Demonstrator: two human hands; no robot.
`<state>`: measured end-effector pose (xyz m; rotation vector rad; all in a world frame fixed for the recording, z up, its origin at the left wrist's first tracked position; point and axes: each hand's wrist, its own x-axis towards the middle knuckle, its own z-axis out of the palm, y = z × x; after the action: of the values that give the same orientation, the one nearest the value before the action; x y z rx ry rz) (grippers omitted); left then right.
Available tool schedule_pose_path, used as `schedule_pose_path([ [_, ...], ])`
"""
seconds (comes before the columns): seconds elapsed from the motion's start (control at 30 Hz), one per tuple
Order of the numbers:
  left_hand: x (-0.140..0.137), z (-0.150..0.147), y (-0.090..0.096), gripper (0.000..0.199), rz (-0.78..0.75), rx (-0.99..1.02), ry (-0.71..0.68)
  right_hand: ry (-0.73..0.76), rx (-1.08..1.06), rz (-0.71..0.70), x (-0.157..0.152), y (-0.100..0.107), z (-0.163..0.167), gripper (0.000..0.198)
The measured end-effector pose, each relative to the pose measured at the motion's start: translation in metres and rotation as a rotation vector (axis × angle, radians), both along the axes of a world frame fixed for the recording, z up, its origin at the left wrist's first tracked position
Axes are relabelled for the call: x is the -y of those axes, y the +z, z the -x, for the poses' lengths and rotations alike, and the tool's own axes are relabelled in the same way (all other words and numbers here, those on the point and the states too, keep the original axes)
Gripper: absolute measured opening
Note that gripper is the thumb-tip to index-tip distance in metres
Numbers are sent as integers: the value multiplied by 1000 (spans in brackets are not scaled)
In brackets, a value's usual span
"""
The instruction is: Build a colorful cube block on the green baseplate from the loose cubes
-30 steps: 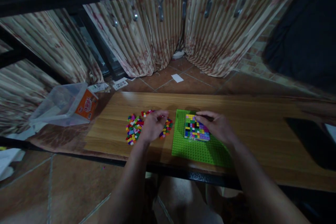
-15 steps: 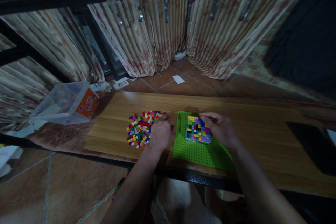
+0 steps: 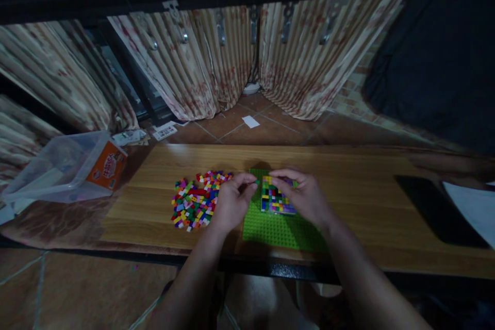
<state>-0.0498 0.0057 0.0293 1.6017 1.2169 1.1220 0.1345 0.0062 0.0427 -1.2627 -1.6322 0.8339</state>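
Taking the block panel [image 3: 273, 201] as the middle of my clock, I had the left hand [image 3: 231, 206] at 9 o'clock and the right hand [image 3: 308, 198] at 3 o'clock. The panel sat on the green baseplate [image 3: 270, 231], towards its 12 o'clock edge, and I judged that the studs beneath held it steady. The left thumb and forefinger were pinched together on what looked like 1 small green brick [image 3: 257, 182], gripped at the very tips, probably because so little a piece left no room for more. The right thumb and forefinger hovered close together over the panel's 11 o'clock corner; I couldn't tell whether they met or held anything, since the hand hid much of that surface. The loose bricks [image 3: 193, 207] lay spread at 9 o'clock on the wooden table [image 3: 359, 193], near the left hand, presumably for a short reach. Beyond them, also towards 9 o'clock, was the clear box [image 3: 58, 170] with its orange label, well apart. At 3 o'clock lay a flat black object [image 3: 436, 211], out of both hands' way.
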Motion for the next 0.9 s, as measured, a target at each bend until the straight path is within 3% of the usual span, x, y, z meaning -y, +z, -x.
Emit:
schedule_pose_path([
  [0.13, 0, -12, 0, 15, 97, 244, -40, 116, 12, -83, 2, 4, 9, 19],
  [0.33, 2, -20, 1, 19, 163, 331, -19, 79, 10, -102, 3, 3, 11, 18],
  [0.43, 2, -21, 1, 24, 157, 291, -5, 53, 18, -87, 3, 3, 7, 18],
  [0.6, -1, -16, -7, 24, 15, 103, 103, -96, 53, -63, -5, -3, -19, 17],
  [0.73, -1, -13, -12, 26, 10, 20, 112, -71, 142, 0, -8, -9, -33, 16],
  [0.9, 3, -20, -9, 37, 66, -34, 42, -39, 188, 44, -7, -12, -26, 17],
])
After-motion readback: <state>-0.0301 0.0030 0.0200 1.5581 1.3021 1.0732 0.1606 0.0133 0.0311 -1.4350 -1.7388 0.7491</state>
